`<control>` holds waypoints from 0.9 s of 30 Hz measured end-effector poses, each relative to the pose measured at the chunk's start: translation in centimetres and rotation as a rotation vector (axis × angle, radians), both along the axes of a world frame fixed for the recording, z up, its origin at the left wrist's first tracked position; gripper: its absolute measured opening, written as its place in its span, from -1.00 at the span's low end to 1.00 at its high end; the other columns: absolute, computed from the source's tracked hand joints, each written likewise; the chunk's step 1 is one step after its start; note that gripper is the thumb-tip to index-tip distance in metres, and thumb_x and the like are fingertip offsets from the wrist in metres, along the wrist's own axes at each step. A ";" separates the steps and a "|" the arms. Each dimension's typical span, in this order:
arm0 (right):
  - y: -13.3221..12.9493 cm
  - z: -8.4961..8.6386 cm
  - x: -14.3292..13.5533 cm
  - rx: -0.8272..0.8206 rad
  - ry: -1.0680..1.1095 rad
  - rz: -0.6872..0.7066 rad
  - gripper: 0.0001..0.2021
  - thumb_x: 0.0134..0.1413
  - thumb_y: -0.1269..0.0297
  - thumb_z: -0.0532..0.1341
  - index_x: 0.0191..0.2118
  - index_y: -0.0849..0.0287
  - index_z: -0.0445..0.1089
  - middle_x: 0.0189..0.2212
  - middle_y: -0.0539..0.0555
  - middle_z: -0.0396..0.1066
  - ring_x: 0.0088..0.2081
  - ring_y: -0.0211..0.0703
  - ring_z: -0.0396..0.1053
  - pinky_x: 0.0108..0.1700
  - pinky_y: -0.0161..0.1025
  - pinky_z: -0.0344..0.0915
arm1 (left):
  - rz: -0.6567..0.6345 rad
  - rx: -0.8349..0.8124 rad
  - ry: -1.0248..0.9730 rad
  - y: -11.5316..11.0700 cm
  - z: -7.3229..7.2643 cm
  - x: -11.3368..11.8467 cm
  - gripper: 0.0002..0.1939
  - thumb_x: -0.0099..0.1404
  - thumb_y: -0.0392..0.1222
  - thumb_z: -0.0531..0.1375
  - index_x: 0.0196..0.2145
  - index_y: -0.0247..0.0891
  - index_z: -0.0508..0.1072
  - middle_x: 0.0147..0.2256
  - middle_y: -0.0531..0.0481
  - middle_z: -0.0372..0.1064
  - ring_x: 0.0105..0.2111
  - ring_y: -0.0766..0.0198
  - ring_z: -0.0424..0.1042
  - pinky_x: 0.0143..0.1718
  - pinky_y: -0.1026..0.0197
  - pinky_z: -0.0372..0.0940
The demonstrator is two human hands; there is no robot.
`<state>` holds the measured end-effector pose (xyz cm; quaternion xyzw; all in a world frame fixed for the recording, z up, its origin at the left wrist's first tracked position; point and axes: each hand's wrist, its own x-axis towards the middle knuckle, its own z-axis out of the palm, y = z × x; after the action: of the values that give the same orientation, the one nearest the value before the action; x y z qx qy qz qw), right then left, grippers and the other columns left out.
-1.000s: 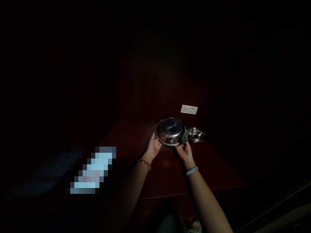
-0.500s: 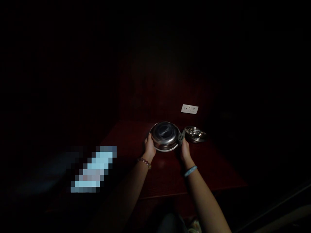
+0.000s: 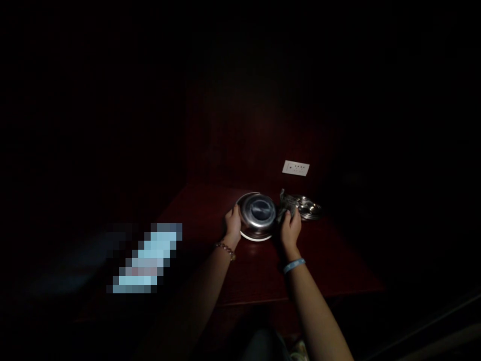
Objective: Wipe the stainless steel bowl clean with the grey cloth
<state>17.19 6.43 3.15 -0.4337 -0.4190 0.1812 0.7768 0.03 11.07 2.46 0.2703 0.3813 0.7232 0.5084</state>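
A: Gripping the steel bowl (image 3: 259, 213), underside up, by its rim with the left hand (image 3: 233, 224), just below centre frame?
B: Yes, and bunching a grey cloth (image 3: 287, 202) in the right hand (image 3: 290, 230), just beside. Mid-wipe, most likely.
A: Calling for?
B: Firm left hold, probably, and pressing cloth to bowl, clear of the steel dishes (image 3: 310, 207) right of centre, below the wall socket (image 3: 296, 168).

The bowl (image 3: 259, 213) at the centre of the frame looks like smooth, polished metal, glossy along its curved side. Just right of it, the cloth (image 3: 287, 204) is matt, soft and crumpled. The dishes (image 3: 310, 207) beyond are shiny metal. The table (image 3: 259, 281) resembles wood with a faint sheen; the socket plate (image 3: 296, 168) above appears to be smooth plastic. The bracelet (image 3: 226, 249) has glossy rounded beads.
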 end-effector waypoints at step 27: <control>-0.5 2.3 -4.9 -0.040 -0.919 0.104 -0.54 0.27 0.22 0.10 0.25 0.08 0.25 0.33 0.03 0.10 0.38 -0.04 -0.04 0.42 0.06 -0.17 | -0.045 0.040 -0.012 0.2 -0.2 0.4 -0.77 0.22 -0.09 0.20 -0.40 -0.32 0.52 -0.44 -0.04 0.48 -0.44 0.30 0.39 -0.37 0.27 0.27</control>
<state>12.31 5.94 5.43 -0.4625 -0.7375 0.0168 0.4918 0.41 11.24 2.21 0.2846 0.3574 0.7206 0.5215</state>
